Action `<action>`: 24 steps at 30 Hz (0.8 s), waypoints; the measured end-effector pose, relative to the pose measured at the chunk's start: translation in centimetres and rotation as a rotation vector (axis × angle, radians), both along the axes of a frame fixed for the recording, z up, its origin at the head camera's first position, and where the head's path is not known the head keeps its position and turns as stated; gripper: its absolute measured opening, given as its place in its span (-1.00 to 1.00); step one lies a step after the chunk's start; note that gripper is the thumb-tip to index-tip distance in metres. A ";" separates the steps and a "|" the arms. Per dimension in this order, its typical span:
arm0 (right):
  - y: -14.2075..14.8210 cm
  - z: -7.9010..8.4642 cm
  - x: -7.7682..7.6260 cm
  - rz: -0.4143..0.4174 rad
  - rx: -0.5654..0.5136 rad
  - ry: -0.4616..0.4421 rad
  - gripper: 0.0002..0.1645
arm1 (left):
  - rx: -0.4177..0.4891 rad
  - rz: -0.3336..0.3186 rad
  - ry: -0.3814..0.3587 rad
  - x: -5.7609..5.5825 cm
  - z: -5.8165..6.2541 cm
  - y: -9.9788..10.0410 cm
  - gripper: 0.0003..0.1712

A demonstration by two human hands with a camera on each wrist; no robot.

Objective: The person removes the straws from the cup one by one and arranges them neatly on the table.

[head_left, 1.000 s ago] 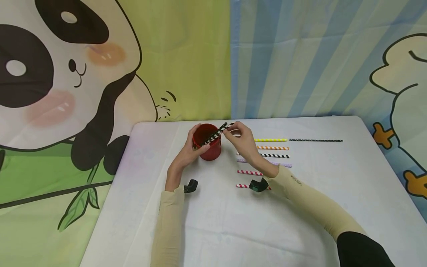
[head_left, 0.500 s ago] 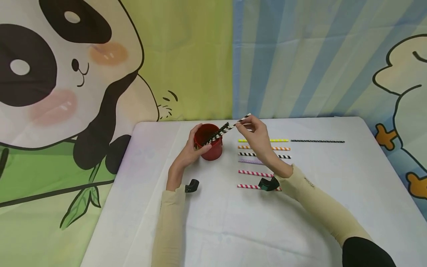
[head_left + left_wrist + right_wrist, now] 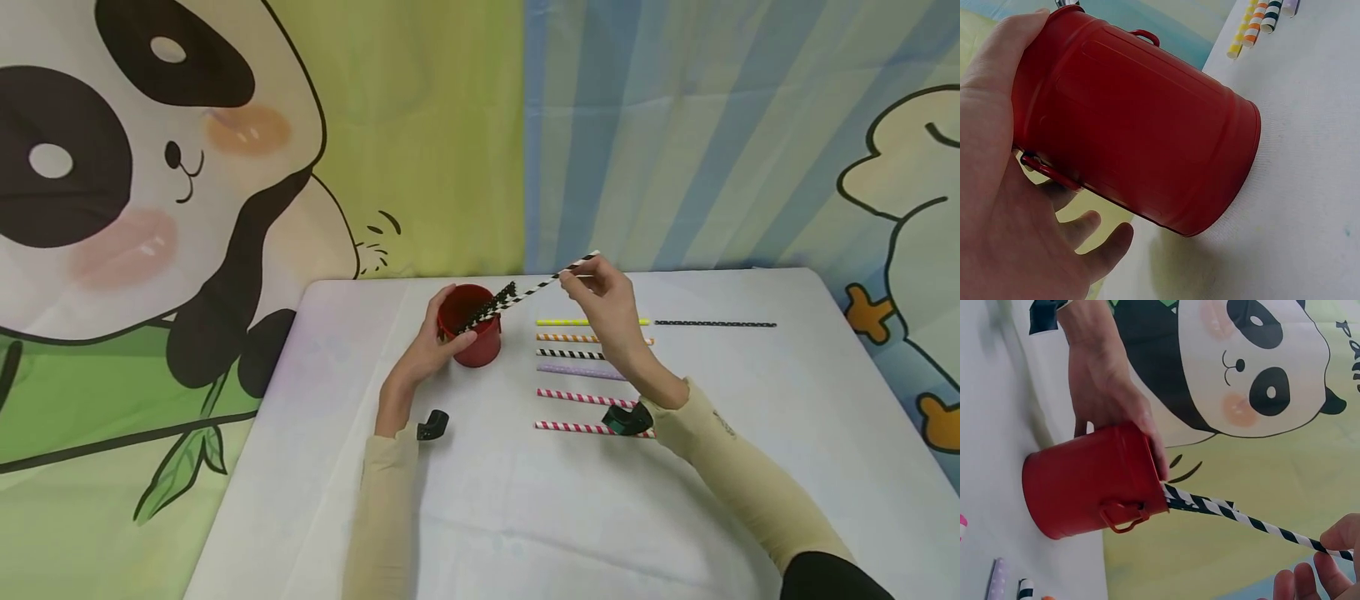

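My left hand (image 3: 423,358) holds a small red metal bucket (image 3: 483,346) at its rim, the thumb at the near side. In the left wrist view the bucket's wall (image 3: 1141,119) and a wire-loop handle (image 3: 1050,172) show beside the palm. Dark patterned straws (image 3: 498,302) lean out of the bucket's mouth to the right. My right hand (image 3: 613,317) pinches the upper end of a black-and-white striped paper straw (image 3: 543,286). That straw slants down to the bucket's mouth; its lower end is hidden inside.
Right of the bucket, straws lie in a column on the white table (image 3: 487,517): yellow (image 3: 558,322), orange-striped (image 3: 562,337), black-striped (image 3: 566,354), purple (image 3: 573,369) and two red-striped, one the nearest straw (image 3: 566,427). A dark dotted straw (image 3: 716,323) extends beyond the yellow one.
My right hand has moved right and drawn the striped straw farther out of the bucket, away from the dark straws. The left hand and bucket stay about in place.
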State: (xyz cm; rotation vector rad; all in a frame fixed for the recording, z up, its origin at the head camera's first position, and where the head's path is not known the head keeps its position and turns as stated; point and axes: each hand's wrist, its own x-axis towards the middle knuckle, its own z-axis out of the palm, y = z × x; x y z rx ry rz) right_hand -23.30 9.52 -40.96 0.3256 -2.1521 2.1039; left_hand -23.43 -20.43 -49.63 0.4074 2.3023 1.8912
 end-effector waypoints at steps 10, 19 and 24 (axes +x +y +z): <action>1.6 0.4 0.2 -0.032 -0.072 0.029 -0.81 | 0.004 -0.008 -0.007 0.2 0.5 0.1 0.01; 3.0 0.9 0.4 -0.057 -0.068 0.079 -0.78 | 0.026 -0.038 -0.033 1.2 3.1 0.4 0.02; 3.4 0.7 0.4 -0.051 -0.012 0.095 -0.82 | 0.019 -0.037 -0.030 1.2 3.0 0.4 0.01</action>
